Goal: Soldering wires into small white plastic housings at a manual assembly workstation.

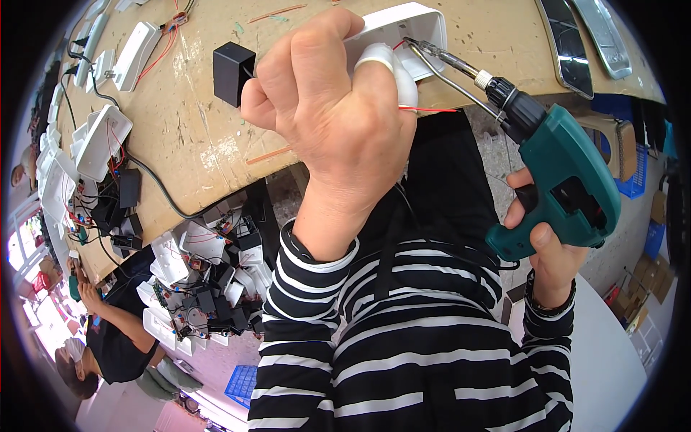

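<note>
My right hand (543, 237) is wrapped round the grip of a green soldering gun (572, 173), a finger at its black trigger. The gun's metal tip and thin curved feed tube reach up and left into a white plastic housing (425, 29). My left hand (335, 101) is closed on that housing, holding it tilted above the near edge of the table. White wrapping covers one finger of this hand. The soldering tip meets a short red wire (398, 45) inside the housing. Another red wire (435, 109) sticks out beside the wrapped finger. My left fingertips are partly hidden.
A black box-shaped part (234, 72) stands left of my left hand on the worn table (194, 144). White housings (137, 54) with wires lie further left. Several more are heaped below the edge (209, 281). Two shiny trays (568, 43) lie far right. Another person (122, 338) works at lower left.
</note>
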`<action>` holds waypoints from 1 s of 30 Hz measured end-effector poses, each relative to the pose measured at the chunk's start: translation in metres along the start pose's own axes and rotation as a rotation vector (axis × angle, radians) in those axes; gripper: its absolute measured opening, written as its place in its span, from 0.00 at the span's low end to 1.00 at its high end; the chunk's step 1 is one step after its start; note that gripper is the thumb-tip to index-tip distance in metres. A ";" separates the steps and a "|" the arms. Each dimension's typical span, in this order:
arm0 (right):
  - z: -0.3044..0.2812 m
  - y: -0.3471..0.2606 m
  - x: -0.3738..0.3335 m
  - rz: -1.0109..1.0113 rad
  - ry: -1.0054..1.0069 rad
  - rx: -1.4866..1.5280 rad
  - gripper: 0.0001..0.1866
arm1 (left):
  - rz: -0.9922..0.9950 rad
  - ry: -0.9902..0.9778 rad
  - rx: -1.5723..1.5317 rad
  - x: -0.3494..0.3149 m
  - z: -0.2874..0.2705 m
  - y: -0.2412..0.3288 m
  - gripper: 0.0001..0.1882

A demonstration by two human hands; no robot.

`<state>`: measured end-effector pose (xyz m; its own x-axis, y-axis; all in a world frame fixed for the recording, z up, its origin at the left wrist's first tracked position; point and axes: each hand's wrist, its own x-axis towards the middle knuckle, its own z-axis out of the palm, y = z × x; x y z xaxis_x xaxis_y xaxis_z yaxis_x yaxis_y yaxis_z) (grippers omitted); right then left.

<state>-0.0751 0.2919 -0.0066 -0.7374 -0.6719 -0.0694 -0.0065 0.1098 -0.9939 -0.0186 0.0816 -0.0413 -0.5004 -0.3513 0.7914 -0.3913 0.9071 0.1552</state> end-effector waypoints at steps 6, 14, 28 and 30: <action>0.001 -0.001 0.000 0.002 0.016 -0.024 0.37 | 0.064 -0.106 0.170 0.002 -0.011 0.004 0.05; 0.000 -0.003 -0.003 0.023 0.038 -0.024 0.35 | 0.041 -0.112 0.175 0.003 -0.011 0.005 0.05; 0.001 -0.008 -0.004 0.034 0.038 -0.056 0.36 | -0.021 -0.118 0.097 0.001 -0.007 0.002 0.05; 0.004 -0.010 -0.003 0.025 0.041 -0.054 0.37 | 0.070 0.023 0.042 -0.003 0.002 -0.004 0.05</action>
<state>-0.0700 0.2904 0.0033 -0.7648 -0.6381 -0.0892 -0.0239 0.1664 -0.9858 -0.0169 0.0790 -0.0452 -0.5098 -0.2819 0.8128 -0.3882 0.9185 0.0751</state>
